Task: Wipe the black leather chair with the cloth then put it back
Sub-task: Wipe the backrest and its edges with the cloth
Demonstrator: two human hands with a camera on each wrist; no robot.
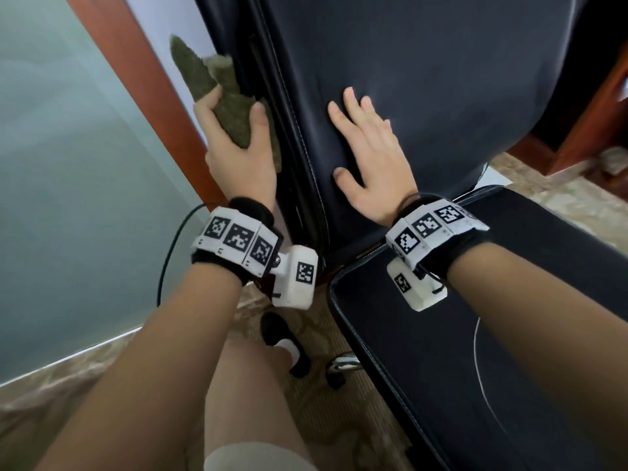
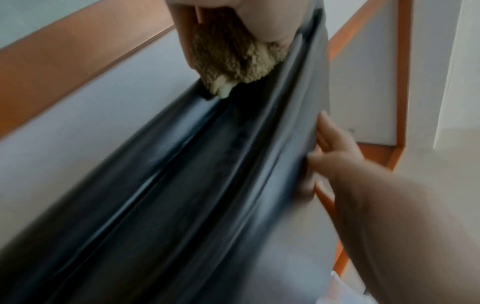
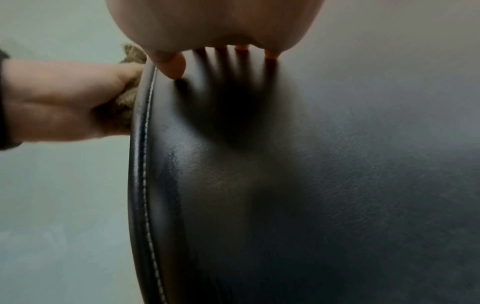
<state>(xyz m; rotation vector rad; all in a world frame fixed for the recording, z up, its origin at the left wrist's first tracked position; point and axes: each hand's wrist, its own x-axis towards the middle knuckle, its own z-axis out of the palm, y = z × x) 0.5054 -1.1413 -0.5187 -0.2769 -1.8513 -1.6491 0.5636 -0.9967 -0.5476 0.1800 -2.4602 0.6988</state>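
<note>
One black leather chair [image 1: 424,79], with one seat cushion [image 1: 475,334] below its backrest. One olive cloth [image 1: 221,107] at the chair's left edge. Two hands: left hand [image 1: 238,154] beside that edge, right hand [image 1: 370,158] on the backrest. Two wrist bands.

No readable text; only square coded markers on wrist bands [image 1: 238,237].

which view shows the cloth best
The head view: the cloth shows nearly whole, gripped in the left hand against the side edge of the black leather chair. The left wrist view shows only a blurred bunch under the fingers. The right wrist view shows just scraps beside the chair's seam.
</note>
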